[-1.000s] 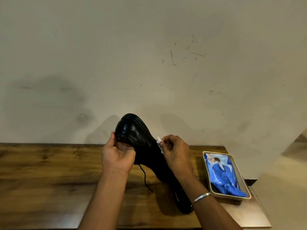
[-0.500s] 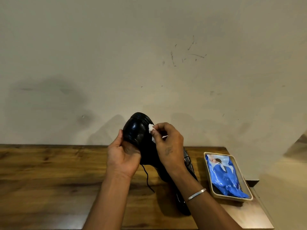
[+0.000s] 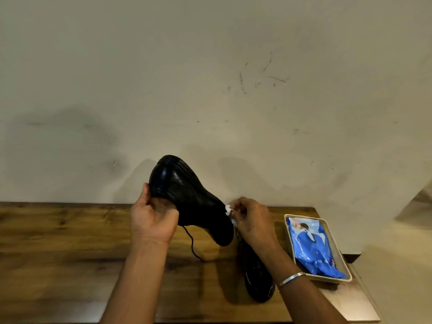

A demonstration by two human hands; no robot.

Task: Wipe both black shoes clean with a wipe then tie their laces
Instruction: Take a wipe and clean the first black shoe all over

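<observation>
Fingers pinched on wipe, shoe held sole-up over bench

Fingers (image 3: 236, 210) of the right hand (image 3: 253, 222) closed tight around a small bunched white wipe (image 3: 228, 210), pressed to the side of the raised black shoe (image 3: 194, 199). Left hand (image 3: 153, 218) curled under the shoe's upper end at about 9 o'clock from the wipe, thumb up along the edge, grip closed on the shoe. Shoe tilted, ribbed sole turned toward the wall, lower end pointing to 5 o'clock. Loose lace (image 3: 192, 244) dangling from below the left hand down toward the bench (image 3: 58, 242).

Likely trouble from here: wipe wadded so small that little cloth meets the leather, so streaks or missed patches. Shoe gripped at one end only, so a firm rub near the far end could twist it out of the left hand. Hanging lace could snag under a wrist or drag across the wood. Second shoe (image 3: 257, 274) lying on the bench directly beneath the right forearm, at 6 o'clock from the wipe, easy to knock with an elbow. Tray (image 3: 346, 277) with the blue wipe pack (image 3: 313, 249) sitting at 3 o'clock, near the bench's right edge, open to a nudge off the end.

Bench of dark, streaked wood, pushed against a pale wall (image 3: 210, 90) marked with scuffs and faint scribbles. Paler floor visible past the right end.
</observation>
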